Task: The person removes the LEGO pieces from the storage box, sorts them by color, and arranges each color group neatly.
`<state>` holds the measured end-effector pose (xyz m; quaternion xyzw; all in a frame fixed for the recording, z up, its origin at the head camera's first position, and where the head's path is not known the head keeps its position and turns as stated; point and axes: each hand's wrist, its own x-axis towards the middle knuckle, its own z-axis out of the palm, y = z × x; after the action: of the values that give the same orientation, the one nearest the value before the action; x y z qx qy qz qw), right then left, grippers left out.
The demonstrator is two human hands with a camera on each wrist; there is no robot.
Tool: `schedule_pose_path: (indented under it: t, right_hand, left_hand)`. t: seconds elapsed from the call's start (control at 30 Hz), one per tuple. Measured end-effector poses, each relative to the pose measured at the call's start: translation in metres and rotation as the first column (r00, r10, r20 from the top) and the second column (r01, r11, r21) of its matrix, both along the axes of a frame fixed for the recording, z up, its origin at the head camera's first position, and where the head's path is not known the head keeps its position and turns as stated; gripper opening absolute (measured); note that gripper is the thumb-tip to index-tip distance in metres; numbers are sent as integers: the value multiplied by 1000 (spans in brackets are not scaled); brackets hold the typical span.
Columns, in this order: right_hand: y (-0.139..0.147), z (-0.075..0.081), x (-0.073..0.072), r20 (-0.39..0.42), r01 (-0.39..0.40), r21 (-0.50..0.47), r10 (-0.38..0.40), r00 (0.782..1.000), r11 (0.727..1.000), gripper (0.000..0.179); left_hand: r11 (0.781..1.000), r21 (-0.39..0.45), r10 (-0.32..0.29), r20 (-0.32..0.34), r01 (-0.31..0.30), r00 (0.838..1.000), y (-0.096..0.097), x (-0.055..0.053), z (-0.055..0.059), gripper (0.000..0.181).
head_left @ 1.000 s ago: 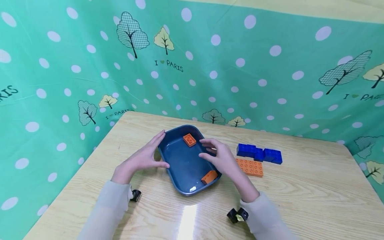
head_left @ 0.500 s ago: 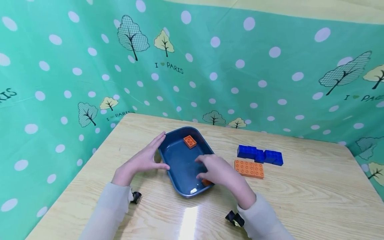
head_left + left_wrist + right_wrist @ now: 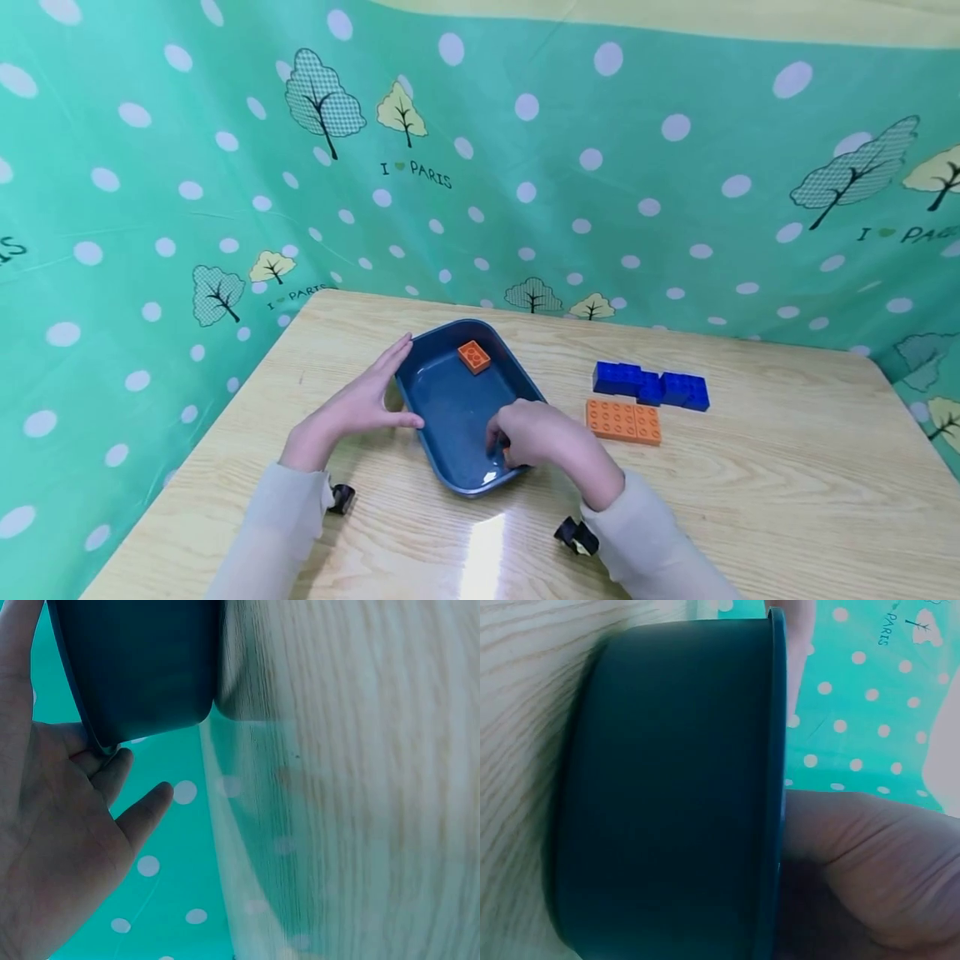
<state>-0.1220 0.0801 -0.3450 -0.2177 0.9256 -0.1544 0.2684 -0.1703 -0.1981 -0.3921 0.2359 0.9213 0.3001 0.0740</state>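
A dark blue rectangular box [image 3: 450, 408], open at the top, sits on the table. My left hand [image 3: 352, 410] rests against its left rim, thumb and fingers spread and mostly straight. In the left wrist view, my left hand's [image 3: 67, 825] fingertips are at the rim of the box [image 3: 142, 667]. My right hand [image 3: 536, 433] reaches into the near right corner, fingers curled down around an orange toy brick [image 3: 507, 453], mostly hidden by the hand. Another orange toy brick [image 3: 474, 357] lies at the box's far end. In the right wrist view, the box wall [image 3: 667, 787] hides my right fingertips.
To the right of the box lies a joined row of blue toy bricks [image 3: 651, 385]. In front of it are orange toy bricks [image 3: 622, 421] set side by side. A green dotted curtain [image 3: 480, 225] hangs behind the wooden table [image 3: 787, 467].
My right hand has moved left and down over the rim into the box, and its fingers have closed around the near orange toy brick. My left hand stays at the rim.
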Motion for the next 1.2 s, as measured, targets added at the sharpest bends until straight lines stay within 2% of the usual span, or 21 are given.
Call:
schedule_pose_path:
  t: [0.1, 0.17, 0.33, 0.43, 0.5, 0.63, 0.73, 0.9, 1.1, 1.2]
  right_hand:
    - [0, -4, -2, 5, -1, -55, 1, 1000, 999, 11]
    - [1, -8, -4, 20, 3, -125, -1, 1000, 992, 9]
    - [1, -27, -11, 1, -16, -324, 17, 1000, 946, 10]
    - [-2, -35, -16, -47, -22, -391, 4, 999, 920, 8]
    - [-3, -38, -17, -63, 6, -423, -36, 997, 906, 9]
    - [-6, -41, -19, -103, 64, -444, -121, 987, 894, 11]
    - [-8, -43, -18, -120, 78, -446, -146, 982, 892, 12]
    - [-8, -45, -18, -89, 75, -465, -131, 987, 882, 15]
    - [-5, -43, -19, -40, 63, -480, -93, 995, 875, 33]
    - [-3, -42, -19, -41, 31, -471, -58, 997, 882, 41]
  left_hand:
    - [1000, 0, 2, 1, -2, 1000, 0, -1, -1, 121]
    - [1000, 0, 0, -1, 0, 1000, 0, -1, -2, 121]
    - [1000, 7, -5, 7, 5, 1000, 1, 0, -3, 120]
    - [1000, 11, -5, 14, 5, 1000, 2, 0, -1, 120]
    - [1000, 10, -3, 15, 3, 1000, 2, 0, -1, 120]
    - [1000, 6, 4, 18, -4, 1000, 1, 0, 0, 120]
    - [1000, 2, 8, 19, -8, 1000, -1, 1, 0, 120]
    - [1000, -1, 7, 19, -7, 1000, -1, 1, -1, 119]
    - [1000, -8, -1, 7, 1, 1000, -1, 0, -2, 119]
    - [1000, -6, 0, 7, 0, 1000, -1, -1, -1, 119]
